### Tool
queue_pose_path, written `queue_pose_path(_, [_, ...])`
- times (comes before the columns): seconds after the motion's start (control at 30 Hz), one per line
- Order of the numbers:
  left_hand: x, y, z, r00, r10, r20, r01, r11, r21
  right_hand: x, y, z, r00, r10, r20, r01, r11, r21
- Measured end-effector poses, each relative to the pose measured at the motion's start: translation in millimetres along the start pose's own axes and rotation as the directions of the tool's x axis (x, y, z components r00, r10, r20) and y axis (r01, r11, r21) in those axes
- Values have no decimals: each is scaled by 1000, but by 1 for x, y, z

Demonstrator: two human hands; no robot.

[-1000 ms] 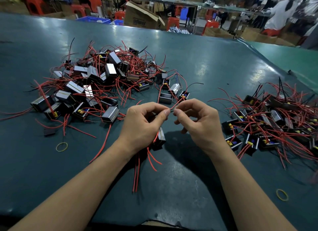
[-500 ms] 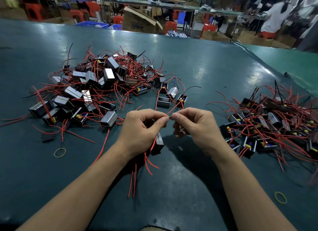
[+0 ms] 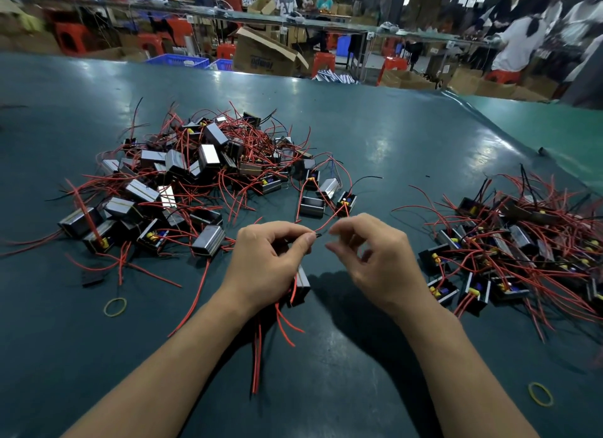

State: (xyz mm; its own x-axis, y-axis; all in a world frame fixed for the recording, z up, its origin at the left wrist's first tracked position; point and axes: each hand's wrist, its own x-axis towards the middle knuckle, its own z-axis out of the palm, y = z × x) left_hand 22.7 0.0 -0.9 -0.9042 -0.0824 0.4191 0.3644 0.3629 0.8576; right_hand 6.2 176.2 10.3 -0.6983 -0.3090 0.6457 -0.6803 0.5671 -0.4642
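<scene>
The left hand (image 3: 270, 268), its grip pinched on the dark end of the thin red wire (image 3: 317, 235), should hold it level so the right hand (image 3: 375, 268), grip loosely apart just beside that end, can pinch squarely.

Left hand (image 3: 270, 268) mid-table (image 3: 391, 127) toward near edge, thumb and forefinger pinching red wire (image 3: 327, 224) at tip, black module (image 3: 301, 287) under palm, right hand (image 3: 375, 261) just beside, fingers loosely curled, off wire, left pile (image 3: 208, 153) of wired modules toward left edge, right pile (image 3: 522, 235) at right edge, yellow rubber band (image 3: 115, 307) nearward of left pile.
</scene>
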Motion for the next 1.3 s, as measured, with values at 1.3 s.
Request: queue_pose_path(1.3, [-2,3,1,998,39,39,-38,999,-15,3,2,-2,993,-114,40,117,991,-68])
